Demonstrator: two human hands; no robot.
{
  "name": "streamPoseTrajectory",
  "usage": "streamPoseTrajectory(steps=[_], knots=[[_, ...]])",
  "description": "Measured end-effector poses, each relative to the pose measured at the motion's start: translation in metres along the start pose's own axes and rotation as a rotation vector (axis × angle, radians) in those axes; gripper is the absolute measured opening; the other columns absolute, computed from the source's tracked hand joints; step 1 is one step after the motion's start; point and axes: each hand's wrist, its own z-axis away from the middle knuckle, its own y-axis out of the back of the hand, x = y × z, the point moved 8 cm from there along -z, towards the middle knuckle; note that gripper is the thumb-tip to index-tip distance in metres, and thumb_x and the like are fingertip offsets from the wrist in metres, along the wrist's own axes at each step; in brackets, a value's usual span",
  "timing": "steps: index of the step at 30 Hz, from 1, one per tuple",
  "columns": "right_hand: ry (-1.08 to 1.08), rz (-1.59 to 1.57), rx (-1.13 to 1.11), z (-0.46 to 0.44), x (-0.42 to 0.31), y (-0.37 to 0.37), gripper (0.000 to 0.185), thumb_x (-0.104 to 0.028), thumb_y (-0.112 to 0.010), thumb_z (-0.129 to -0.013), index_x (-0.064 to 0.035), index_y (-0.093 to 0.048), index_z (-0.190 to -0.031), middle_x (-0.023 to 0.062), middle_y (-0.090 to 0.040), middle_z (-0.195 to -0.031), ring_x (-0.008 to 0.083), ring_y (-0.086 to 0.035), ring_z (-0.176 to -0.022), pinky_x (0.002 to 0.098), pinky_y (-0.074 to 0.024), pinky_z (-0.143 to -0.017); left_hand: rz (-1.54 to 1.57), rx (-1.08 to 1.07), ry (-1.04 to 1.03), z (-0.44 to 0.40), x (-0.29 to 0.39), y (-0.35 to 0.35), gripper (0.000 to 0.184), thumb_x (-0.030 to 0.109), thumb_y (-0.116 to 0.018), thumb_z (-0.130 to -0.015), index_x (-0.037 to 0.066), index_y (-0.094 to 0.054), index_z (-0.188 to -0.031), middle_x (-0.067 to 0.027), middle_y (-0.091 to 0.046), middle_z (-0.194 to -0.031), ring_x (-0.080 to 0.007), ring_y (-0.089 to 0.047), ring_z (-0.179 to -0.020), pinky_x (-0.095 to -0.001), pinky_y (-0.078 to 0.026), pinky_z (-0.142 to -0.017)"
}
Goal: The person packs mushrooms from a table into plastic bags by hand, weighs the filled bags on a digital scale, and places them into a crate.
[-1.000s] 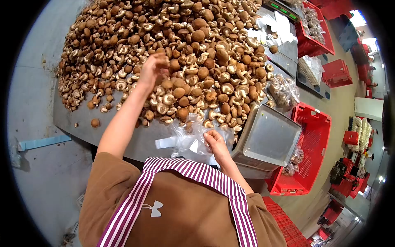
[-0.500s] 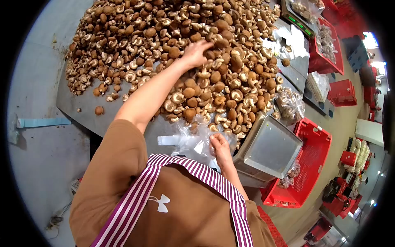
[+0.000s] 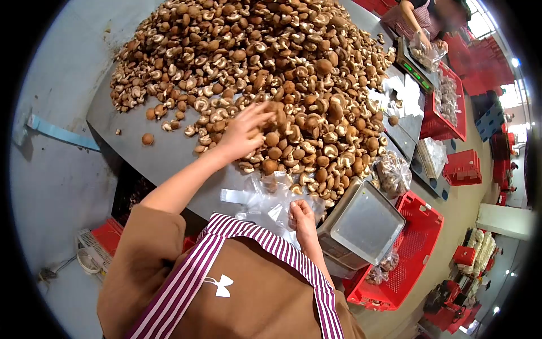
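Note:
A large heap of brown shiitake mushrooms [image 3: 293,85] covers much of the grey table. My left hand [image 3: 247,133] is over the near side of the heap, fingers stretched out and slightly blurred; I see nothing gripped in it. Down by the table's front edge, my right hand [image 3: 304,220] pinches the edge of a clear plastic bag [image 3: 265,206], which lies crumpled in front of my chest. Just right of that hand stands a scale with a metal tray [image 3: 367,223].
Right of the scale is a red crate [image 3: 420,226] with bagged mushrooms; a filled bag [image 3: 393,172] lies behind it. Farther off, a co-worker [image 3: 415,20] handles a bag at another scale [image 3: 415,70]. Beside it stands another red crate [image 3: 446,127].
My left hand has drawn back from deeper in the heap toward me and to the left. My right hand keeps hold of the bag. The view has shifted, bringing a co-worker into sight.

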Motion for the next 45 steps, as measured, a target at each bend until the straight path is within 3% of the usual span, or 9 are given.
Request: streamPoseTrajectory(steps=[4,8,18,19,24,29,32,38,45], knots=[[0.003,0.009,-0.014,0.005,0.004,0.0,0.013,-0.02,-0.061,-0.097,-0.0101,-0.054,-0.091,-0.0016,-0.052,-0.067,0.0043,-0.036,-0.049,0.0205,-0.0263,-0.044,0.627,0.182,0.475,0.103,-0.088,0.035,0.029,0.014,-0.059,-0.092,0.003,-0.065,-0.118,-0.0096,-0.07,-0.103,-0.0195,-0.068,-0.089,-0.0303,-0.056,-0.076],[0.046,0.047,-0.038,0.005,0.0,-0.006,0.013,-0.02,-0.06,-0.097,-0.0104,-0.054,-0.09,-0.0025,-0.051,-0.067,0.0049,-0.036,-0.049,0.0213,-0.0267,-0.044,0.908,0.353,1.025,0.243,-0.156,0.03,0.027,0.033,-0.058,-0.097,0.007,-0.065,-0.099,-0.0072,-0.067,-0.085,-0.0138,-0.06,-0.066,-0.0238,-0.043,-0.052],[0.041,0.129,-0.104,0.019,0.001,-0.023,0.014,-0.02,-0.06,-0.098,-0.0099,-0.053,-0.09,-0.0024,-0.05,-0.066,0.0052,-0.036,-0.048,0.0217,-0.0263,-0.043,1.561,0.938,1.43,0.583,-0.325,0.002,0.019,0.026,-0.068,-0.088,0.008,-0.061,-0.086,-0.007,-0.063,-0.077,-0.0217,-0.064,-0.069,-0.0281,-0.049,-0.047],[0.036,0.137,-0.107,0.02,0.003,-0.025,0.014,-0.02,-0.06,-0.098,-0.0099,-0.053,-0.09,-0.0024,-0.05,-0.066,0.0052,-0.036,-0.048,0.0217,-0.0263,-0.043,1.388,1.39,1.311,0.64,-0.37,0.029,0.026,0.029,-0.071,-0.086,0.007,-0.058,-0.092,-0.0092,-0.063,-0.083,-0.0253,-0.065,-0.072,-0.0295,-0.054,-0.048],[0.033,0.146,-0.103,0.031,0.009,-0.028,0.015,-0.019,-0.059,-0.098,-0.0086,-0.054,-0.089,-0.0024,-0.051,-0.067,0.0053,-0.037,-0.049,0.0222,-0.0266,-0.043,0.543,1.518,1.518,0.674,-0.316,0.192,0.066,0.043,-0.068,-0.088,0.009,-0.045,-0.14,-0.0143,-0.054,-0.125,-0.0304,-0.058,-0.11,-0.0436,-0.054,-0.085],[0.189,0.222,-0.091,0.042,-0.001,-0.037,0.014,-0.016,-0.06,-0.098,-0.0071,-0.055,-0.089,-0.0015,-0.053,-0.069,0.0059,-0.043,-0.054,0.0218,-0.0323,-0.048,0.841,0.863,0.762,0.458,-0.244,0.159,0.044,0.024,-0.056,-0.098,0.004,-0.05,-0.136,-0.014,-0.065,-0.118,-0.0236,-0.067,-0.101,-0.0328,-0.053,-0.086],[0.489,0.408,-0.163,0.058,-0.023,-0.065,0.01,-0.011,-0.061,-0.097,-0.0042,-0.055,-0.092,-0.0018,-0.054,-0.073,0.0066,-0.048,-0.063,0.023,-0.0397,-0.056,0.598,0.448,0.778,0.306,-0.117,0.082,0.038,0.021,-0.057,-0.096,0.002,-0.055,-0.129,-0.012,-0.065,-0.112,-0.0185,-0.065,-0.093,-0.0309,-0.051,-0.086],[0.48,0.701,-0.318,0.086,-0.032,-0.099,0.007,-0.006,-0.061,-0.096,-0.0014,-0.055,-0.094,-0.001,-0.056,-0.075,0.0053,-0.051,-0.066,0.0218,-0.0425,-0.059,0.073,0.0,-0.335,0.185,0.116,0.006,0.053,0.016,-0.072,-0.08,0.013,-0.056,-0.131,-0.0118,-0.052,-0.14,-0.0277,-0.048,-0.131,-0.0497,-0.033,-0.113],[0.427,0.482,-0.277,0.106,-0.049,-0.062,0.011,-0.006,-0.065,-0.092,-0.0018,-0.059,-0.1,0.0015,-0.057,-0.078,0.0075,-0.052,-0.067,0.0229,-0.0435,-0.06,0.014,-0.094,-0.38,0.179,0.104,-0.036,0.013,0.011,-0.067,-0.078,0.008,-0.062,-0.091,-0.0072,-0.058,-0.088,-0.0259,-0.06,-0.09,-0.0476,-0.04,-0.103]])
